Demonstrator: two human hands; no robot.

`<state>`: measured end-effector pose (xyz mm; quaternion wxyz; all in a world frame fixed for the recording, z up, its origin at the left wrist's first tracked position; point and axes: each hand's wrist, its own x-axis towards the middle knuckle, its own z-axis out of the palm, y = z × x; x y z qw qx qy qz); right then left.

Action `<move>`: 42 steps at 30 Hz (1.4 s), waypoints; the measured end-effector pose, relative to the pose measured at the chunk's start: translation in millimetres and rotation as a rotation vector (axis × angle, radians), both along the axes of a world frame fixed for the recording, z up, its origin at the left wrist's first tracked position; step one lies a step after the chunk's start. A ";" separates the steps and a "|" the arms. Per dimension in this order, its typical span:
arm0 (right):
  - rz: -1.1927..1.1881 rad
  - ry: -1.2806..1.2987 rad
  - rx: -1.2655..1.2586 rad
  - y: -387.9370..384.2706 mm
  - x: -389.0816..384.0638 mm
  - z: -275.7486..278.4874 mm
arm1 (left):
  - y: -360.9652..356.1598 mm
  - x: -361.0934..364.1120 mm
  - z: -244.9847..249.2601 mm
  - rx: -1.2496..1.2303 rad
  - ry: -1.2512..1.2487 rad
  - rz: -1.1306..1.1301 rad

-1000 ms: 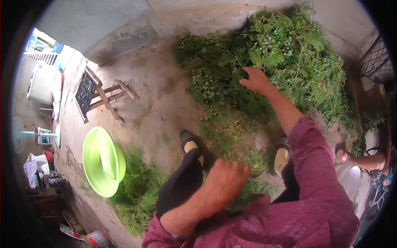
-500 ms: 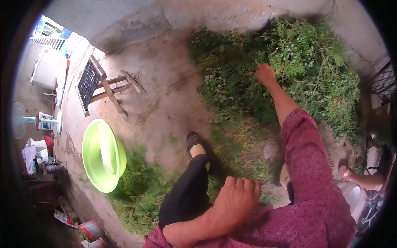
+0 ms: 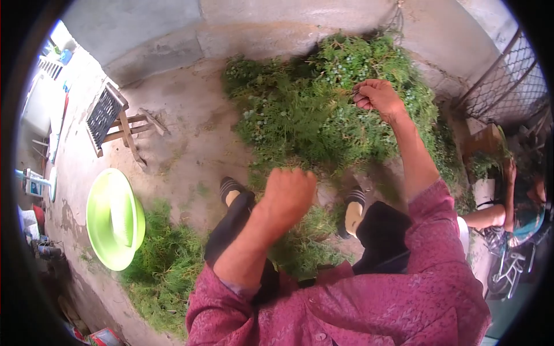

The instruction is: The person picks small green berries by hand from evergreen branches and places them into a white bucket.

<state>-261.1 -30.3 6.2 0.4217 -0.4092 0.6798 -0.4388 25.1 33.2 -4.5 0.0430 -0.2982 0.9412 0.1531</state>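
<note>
A large heap of cut evergreen branches (image 3: 300, 109) with small pale blue-green cones lies against the wall in front of me. Over the right part of the heap, my right hand (image 3: 380, 99) is closed, its fingertips pinching what looks like a thin brownish sprig. My left hand (image 3: 291, 193) is a fist held above the ground between my feet, nearer to me than the heap. Whatever it holds, if anything, is hidden inside the fingers. Loose green clippings (image 3: 311, 236) lie below it.
A lime-green plastic basin (image 3: 139, 222) leans tilted on a second pile of greenery (image 3: 156, 254) at left. Beyond it stands a low wooden stool (image 3: 107, 118) with a woven seat. At right, another person's arm (image 3: 510, 190) and leg show near a wire-mesh panel (image 3: 508, 86).
My left hand has risen from my lap and moved forward, still closed. My right hand has shifted rightward over the heap. The view has turned right, showing more of the other person.
</note>
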 end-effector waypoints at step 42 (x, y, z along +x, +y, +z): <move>-0.266 -0.635 -0.442 121.7 36.9 26.3 | -48.3 -40.3 26.5 1.028 1.541 0.527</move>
